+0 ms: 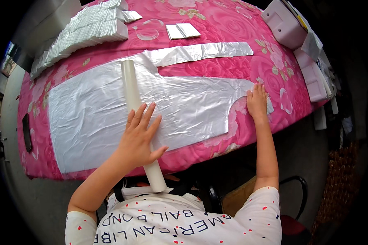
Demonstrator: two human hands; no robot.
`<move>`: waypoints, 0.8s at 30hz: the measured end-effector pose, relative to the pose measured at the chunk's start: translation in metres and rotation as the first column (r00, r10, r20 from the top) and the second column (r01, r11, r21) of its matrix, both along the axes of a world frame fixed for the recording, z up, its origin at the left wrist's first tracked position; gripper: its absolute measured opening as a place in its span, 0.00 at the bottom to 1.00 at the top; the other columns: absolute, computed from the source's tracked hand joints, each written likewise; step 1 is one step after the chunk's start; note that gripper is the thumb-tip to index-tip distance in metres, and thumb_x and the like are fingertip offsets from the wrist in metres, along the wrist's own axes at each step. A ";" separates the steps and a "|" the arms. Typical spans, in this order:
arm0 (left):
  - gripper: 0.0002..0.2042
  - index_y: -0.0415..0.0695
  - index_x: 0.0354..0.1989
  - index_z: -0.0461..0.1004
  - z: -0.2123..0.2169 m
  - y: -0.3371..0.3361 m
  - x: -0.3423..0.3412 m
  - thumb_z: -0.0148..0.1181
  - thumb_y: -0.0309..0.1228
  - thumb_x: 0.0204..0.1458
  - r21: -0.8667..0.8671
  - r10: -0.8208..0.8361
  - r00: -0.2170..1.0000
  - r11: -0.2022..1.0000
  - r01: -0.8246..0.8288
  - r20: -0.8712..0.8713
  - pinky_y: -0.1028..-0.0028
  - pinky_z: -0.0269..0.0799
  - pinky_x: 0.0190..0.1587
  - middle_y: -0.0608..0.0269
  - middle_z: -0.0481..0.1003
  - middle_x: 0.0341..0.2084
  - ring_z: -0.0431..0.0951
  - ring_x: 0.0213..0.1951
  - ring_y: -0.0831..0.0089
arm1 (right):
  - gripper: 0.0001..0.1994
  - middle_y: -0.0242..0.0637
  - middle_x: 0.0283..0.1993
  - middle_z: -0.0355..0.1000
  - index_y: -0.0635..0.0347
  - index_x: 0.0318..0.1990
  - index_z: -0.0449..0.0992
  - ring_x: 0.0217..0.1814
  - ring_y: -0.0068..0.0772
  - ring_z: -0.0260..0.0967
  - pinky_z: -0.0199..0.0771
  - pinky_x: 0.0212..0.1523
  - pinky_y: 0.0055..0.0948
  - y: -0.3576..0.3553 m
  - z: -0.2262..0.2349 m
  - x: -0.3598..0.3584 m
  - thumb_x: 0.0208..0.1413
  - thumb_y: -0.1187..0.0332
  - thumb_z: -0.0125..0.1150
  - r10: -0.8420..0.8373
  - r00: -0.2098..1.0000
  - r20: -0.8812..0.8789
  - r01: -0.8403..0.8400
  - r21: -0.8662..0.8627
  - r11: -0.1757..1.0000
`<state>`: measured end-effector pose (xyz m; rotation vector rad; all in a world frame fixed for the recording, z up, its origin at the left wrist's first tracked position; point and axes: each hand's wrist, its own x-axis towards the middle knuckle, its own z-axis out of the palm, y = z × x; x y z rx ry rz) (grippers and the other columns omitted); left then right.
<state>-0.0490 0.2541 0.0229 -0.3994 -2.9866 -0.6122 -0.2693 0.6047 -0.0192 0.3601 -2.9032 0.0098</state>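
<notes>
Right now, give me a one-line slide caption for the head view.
Left hand presses a white tube across a clear plastic sheet on a pink floral table; right hand flattens the sheet's far edge.

We see a hot-pink cloth (241, 24) patterned with roses across most of the frame. On it lies a silvery-white translucent sheet (94, 110), with a cream tube (130, 83) over it. White stacks (81, 30) sit upper left, pale pink boxes (284, 24) upper right. Our white shirt (184, 220) has red dots and dark lettering.
</notes>
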 end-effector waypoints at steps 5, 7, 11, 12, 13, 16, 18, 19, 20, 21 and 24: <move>0.37 0.39 0.63 0.50 -0.017 -0.004 0.005 0.55 0.44 0.46 0.354 0.077 0.978 0.935 -0.003 -0.196 0.53 0.36 0.64 0.42 0.39 0.65 0.37 0.67 0.48 | 0.22 0.54 0.60 0.58 0.71 0.54 0.65 0.64 0.51 0.53 0.52 0.63 0.39 -0.014 -0.005 0.005 0.57 0.65 0.43 -0.015 0.998 -0.054 0.003 -0.212 0.977; 0.36 0.37 0.63 0.50 -0.022 -0.006 0.007 0.54 0.42 0.47 0.369 0.130 0.973 0.928 -0.052 -0.191 0.54 0.37 0.64 0.43 0.41 0.65 0.37 0.67 0.48 | 0.20 0.52 0.59 0.62 0.70 0.52 0.67 0.63 0.48 0.56 0.56 0.61 0.35 0.001 -0.008 0.002 0.57 0.66 0.42 -0.075 0.995 -0.067 0.054 -0.275 0.960; 0.36 0.36 0.62 0.51 -0.019 -0.004 0.007 0.55 0.42 0.46 0.363 0.112 0.985 0.930 -0.056 -0.134 0.54 0.37 0.64 0.43 0.43 0.65 0.39 0.66 0.47 | 0.17 0.46 0.55 0.66 0.65 0.50 0.71 0.60 0.44 0.61 0.61 0.58 0.32 0.020 -0.008 -0.001 0.56 0.67 0.46 -0.089 0.992 -0.088 0.062 -0.274 0.960; 0.36 0.37 0.62 0.52 -0.017 -0.001 0.008 0.55 0.41 0.46 0.371 0.085 0.989 0.928 -0.034 -0.122 0.54 0.37 0.64 0.43 0.44 0.65 0.39 0.66 0.47 | 0.15 0.45 0.54 0.67 0.64 0.48 0.72 0.58 0.44 0.63 0.63 0.56 0.32 0.020 -0.006 0.000 0.55 0.68 0.48 -0.072 0.993 -0.098 0.043 -0.273 0.961; 0.35 0.37 0.62 0.52 -0.016 0.001 0.008 0.54 0.42 0.47 0.344 0.079 0.991 0.938 -0.036 -0.111 0.55 0.37 0.64 0.44 0.44 0.65 0.39 0.67 0.48 | 0.14 0.44 0.52 0.69 0.63 0.46 0.74 0.56 0.44 0.64 0.65 0.55 0.32 0.020 -0.005 0.001 0.54 0.68 0.49 -0.055 0.993 -0.108 0.024 -0.272 0.962; 0.33 0.38 0.61 0.54 -0.015 0.010 0.007 0.52 0.41 0.48 0.278 0.075 0.993 0.959 -0.047 -0.090 0.56 0.37 0.65 0.46 0.46 0.65 0.39 0.67 0.49 | 0.08 0.40 0.42 0.74 0.61 0.36 0.76 0.45 0.44 0.70 0.70 0.44 0.34 0.004 0.005 0.010 0.50 0.70 0.55 -0.139 0.971 -0.194 0.093 -0.230 0.969; 0.33 0.38 0.61 0.55 -0.015 0.013 0.006 0.53 0.40 0.47 0.258 0.084 0.992 0.964 -0.057 -0.094 0.55 0.37 0.65 0.47 0.47 0.64 0.40 0.67 0.49 | 0.04 0.37 0.34 0.74 0.59 0.32 0.74 0.37 0.44 0.70 0.69 0.38 0.37 0.005 0.008 0.010 0.47 0.71 0.57 -0.117 0.962 -0.246 0.057 -0.238 0.970; 0.33 0.38 0.61 0.55 -0.015 0.014 0.006 0.54 0.40 0.46 0.250 0.080 0.992 0.967 -0.055 -0.094 0.55 0.37 0.65 0.47 0.47 0.64 0.40 0.66 0.49 | 0.03 0.36 0.31 0.73 0.58 0.30 0.73 0.33 0.44 0.70 0.69 0.34 0.38 0.006 0.010 0.011 0.46 0.72 0.59 -0.107 0.956 -0.273 0.039 -0.241 0.970; 0.33 0.38 0.61 0.55 -0.016 0.014 0.006 0.54 0.39 0.45 0.241 0.077 0.993 0.969 -0.053 -0.093 0.55 0.37 0.65 0.47 0.47 0.64 0.40 0.66 0.49 | 0.04 0.35 0.28 0.72 0.58 0.29 0.72 0.31 0.43 0.70 0.68 0.33 0.39 0.006 0.012 0.011 0.45 0.72 0.60 0.005 0.933 -0.360 -0.094 -0.232 0.968; 0.33 0.38 0.60 0.55 -0.016 0.014 0.006 0.54 0.39 0.45 0.230 0.078 0.993 0.972 -0.055 -0.091 0.55 0.37 0.65 0.47 0.48 0.64 0.40 0.66 0.48 | 0.05 0.35 0.25 0.70 0.57 0.29 0.71 0.28 0.43 0.69 0.67 0.31 0.39 0.003 0.016 0.011 0.44 0.72 0.61 0.115 0.889 -0.443 -0.229 -0.213 0.950; 0.34 0.38 0.60 0.55 -0.016 0.013 0.007 0.55 0.37 0.44 0.222 0.076 0.993 0.974 -0.054 -0.093 0.55 0.37 0.65 0.47 0.49 0.63 0.40 0.66 0.48 | 0.08 0.35 0.21 0.68 0.56 0.29 0.69 0.24 0.43 0.67 0.66 0.29 0.42 -0.006 0.023 0.020 0.42 0.71 0.63 0.196 0.882 -0.428 -0.327 -0.257 0.909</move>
